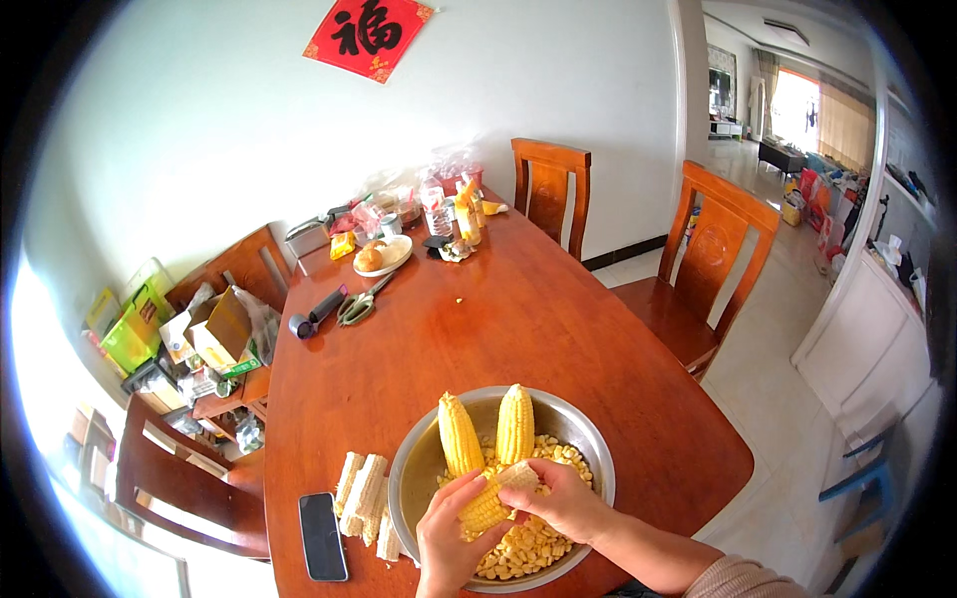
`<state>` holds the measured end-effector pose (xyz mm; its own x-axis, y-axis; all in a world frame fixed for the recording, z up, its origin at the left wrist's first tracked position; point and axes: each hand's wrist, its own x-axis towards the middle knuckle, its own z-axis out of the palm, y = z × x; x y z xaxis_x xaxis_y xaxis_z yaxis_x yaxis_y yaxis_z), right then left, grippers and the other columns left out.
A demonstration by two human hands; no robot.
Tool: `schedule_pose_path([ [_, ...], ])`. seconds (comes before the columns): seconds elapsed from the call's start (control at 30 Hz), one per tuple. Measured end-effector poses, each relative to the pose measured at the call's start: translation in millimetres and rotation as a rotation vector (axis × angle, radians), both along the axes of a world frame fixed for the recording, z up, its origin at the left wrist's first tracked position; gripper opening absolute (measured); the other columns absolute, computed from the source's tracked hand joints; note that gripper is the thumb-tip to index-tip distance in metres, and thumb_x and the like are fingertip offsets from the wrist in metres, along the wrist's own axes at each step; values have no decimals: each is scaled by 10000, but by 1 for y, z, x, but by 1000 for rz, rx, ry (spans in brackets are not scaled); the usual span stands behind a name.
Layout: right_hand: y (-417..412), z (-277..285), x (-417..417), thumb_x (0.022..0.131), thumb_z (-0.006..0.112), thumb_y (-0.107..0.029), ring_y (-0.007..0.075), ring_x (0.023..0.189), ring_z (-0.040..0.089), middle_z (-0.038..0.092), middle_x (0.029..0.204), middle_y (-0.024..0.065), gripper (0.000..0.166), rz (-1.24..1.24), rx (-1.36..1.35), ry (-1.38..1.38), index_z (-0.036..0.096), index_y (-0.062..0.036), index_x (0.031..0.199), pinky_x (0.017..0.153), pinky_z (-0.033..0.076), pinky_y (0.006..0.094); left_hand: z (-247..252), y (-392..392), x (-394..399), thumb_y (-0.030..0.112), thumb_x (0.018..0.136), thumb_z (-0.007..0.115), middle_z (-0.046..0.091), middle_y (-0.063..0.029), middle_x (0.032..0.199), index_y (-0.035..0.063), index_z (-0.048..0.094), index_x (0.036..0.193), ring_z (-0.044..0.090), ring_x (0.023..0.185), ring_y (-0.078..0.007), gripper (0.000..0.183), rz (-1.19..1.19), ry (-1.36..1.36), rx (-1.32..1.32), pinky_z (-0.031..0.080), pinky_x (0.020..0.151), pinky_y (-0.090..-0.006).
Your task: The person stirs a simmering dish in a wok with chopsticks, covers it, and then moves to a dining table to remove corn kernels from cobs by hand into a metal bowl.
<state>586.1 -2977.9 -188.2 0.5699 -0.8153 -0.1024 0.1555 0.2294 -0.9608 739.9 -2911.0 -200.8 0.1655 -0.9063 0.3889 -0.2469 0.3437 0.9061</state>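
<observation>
Over a steel bowl (413,478), my left hand (451,532) grips a yellow ear of corn (484,510). A short piece of bare corncob (518,477) is between the fingers of my right hand (568,502), close against that ear. Loose corn kernels (527,549) cover the bottom of the bowl. Two full ears lean upright inside its far side, one on the left (460,433) and one on the right (515,424). Left of the bowl, several stripped corncobs (365,493) lie piled on the wooden table (508,344).
A smartphone (323,537) lies left of the cobs. Farther back are scissors (360,305), a dark-handled tool (320,312) and a plate (396,256) holding round food. Bottles (436,205) and packets crowd the far end. Wooden chairs (714,261) flank the table.
</observation>
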Motion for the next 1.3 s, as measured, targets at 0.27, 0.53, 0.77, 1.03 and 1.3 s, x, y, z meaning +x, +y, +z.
schedule_pose_path([
  [0.27, 0, -17, 4, 810, 589, -196, 109, 786, 568, 603, 884, 70, 278, -65, 38, -91, 567, 15, 990, 671, 471, 259, 4, 2, -4, -56, 633, 784, 501, -161, 1231, -17, 540, 1176, 518, 1133, -237, 597, 23, -75, 27, 478, 930, -340],
  [0.53, 2, -2, 2, 857, 626, -370, 111, 801, 563, 596, 925, 56, 440, 21, 9, -103, 552, 10, 1065, 704, 467, 250, 3, 3, -3, -74, 651, 760, 512, -135, 1212, -18, 512, 1196, 541, 1099, -230, 601, 99, -13, 121, 471, 939, -339],
  [0.77, 3, -3, -1, 849, 640, -409, 84, 749, 549, 579, 862, 42, 458, 11, 73, -92, 546, 8, 1013, 610, 464, 226, 3, -1, -6, -45, 613, 791, 531, -158, 1181, -14, 526, 1189, 536, 1102, -242, 635, 87, -202, -97, 478, 923, -342],
  [1.03, 7, -12, 1, 853, 632, -354, 88, 678, 548, 573, 853, 49, 425, 3, 91, -202, 512, 10, 1037, 563, 467, 225, 0, 2, 0, -39, 610, 801, 528, -162, 1206, -7, 568, 1165, 540, 1098, -234, 603, 82, -79, 139, 487, 907, -328],
  [1.3, 5, -1, -2, 825, 683, -356, 80, 700, 564, 588, 871, 57, 435, 44, 11, -41, 537, 9, 1011, 580, 477, 222, 1, 2, 0, 22, 620, 808, 567, -161, 1167, -2, 584, 1154, 583, 1040, -229, 579, 82, -126, 91, 505, 861, -326],
])
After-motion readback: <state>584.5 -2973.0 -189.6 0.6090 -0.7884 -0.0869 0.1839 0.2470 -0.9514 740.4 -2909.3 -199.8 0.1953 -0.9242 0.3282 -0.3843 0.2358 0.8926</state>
